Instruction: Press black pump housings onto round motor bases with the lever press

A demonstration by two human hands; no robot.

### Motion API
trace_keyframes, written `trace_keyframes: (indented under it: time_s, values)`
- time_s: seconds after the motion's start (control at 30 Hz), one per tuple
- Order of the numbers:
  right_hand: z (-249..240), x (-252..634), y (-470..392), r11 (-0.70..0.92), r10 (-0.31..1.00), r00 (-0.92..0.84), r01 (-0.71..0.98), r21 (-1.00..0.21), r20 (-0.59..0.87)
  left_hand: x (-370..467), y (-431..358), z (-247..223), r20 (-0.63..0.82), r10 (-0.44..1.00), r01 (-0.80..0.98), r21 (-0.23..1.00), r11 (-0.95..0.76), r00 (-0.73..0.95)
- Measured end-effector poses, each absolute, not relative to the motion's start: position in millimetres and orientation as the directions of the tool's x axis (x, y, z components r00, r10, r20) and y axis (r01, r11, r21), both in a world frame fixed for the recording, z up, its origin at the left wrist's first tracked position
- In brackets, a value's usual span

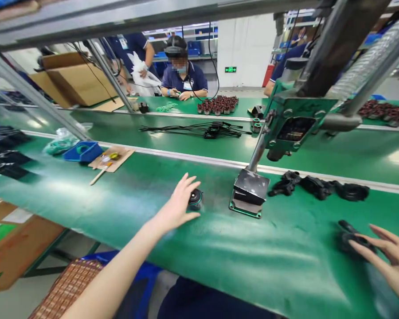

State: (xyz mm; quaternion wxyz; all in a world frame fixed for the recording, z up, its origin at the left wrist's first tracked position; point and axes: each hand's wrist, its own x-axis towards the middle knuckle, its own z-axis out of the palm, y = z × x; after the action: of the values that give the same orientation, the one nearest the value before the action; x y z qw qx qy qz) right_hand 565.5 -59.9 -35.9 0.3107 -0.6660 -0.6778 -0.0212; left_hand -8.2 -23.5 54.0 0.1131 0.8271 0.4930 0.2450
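Observation:
Around the left side of a small round black part with a green ring (196,199) is my left hand (179,204), its fingers spread and the thumb below the part. The part stands upright on the green table (252,257). At the right edge, my right hand (387,254) has its fingertips on a black plastic part (352,241), somewhat blurred. Whether that part is lifted off the table, I cannot tell. Between the hands stands a metal fixture with a slanted top (252,186).
A green-framed machine (299,124) hangs above the fixture. Black housings (319,187) lie behind it to the right. Further left are a blue bin (83,152) and a brush (100,173) on cardboard. Black cables (193,129) lie beyond the metal rail. A person sits opposite.

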Motion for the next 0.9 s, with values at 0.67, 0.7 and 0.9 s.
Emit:
trace_keyframes:
  time_s: [0.67, 0.7, 0.9]
  values:
    - [-14.9, 395.7, -118.4, 0.308, 0.949, -0.253, 0.876, -0.372, 0.19, 125.9, -41.0, -16.2, 0.119, 0.834, 0.134, 0.965, -0.225, 0.539]
    - [-14.5, 396.0, -118.8, 0.318, 0.947, -0.271, 0.858, -0.402, 0.171, 125.3, -41.1, -17.1, 0.113, 0.833, 0.138, 0.966, -0.221, 0.542]
    - [3.2, 395.0, -91.6, 0.279, 0.957, -0.173, 0.767, -0.577, 0.233, 125.5, -40.3, -19.4, 0.076, 0.835, 0.15, 0.971, -0.186, 0.545]
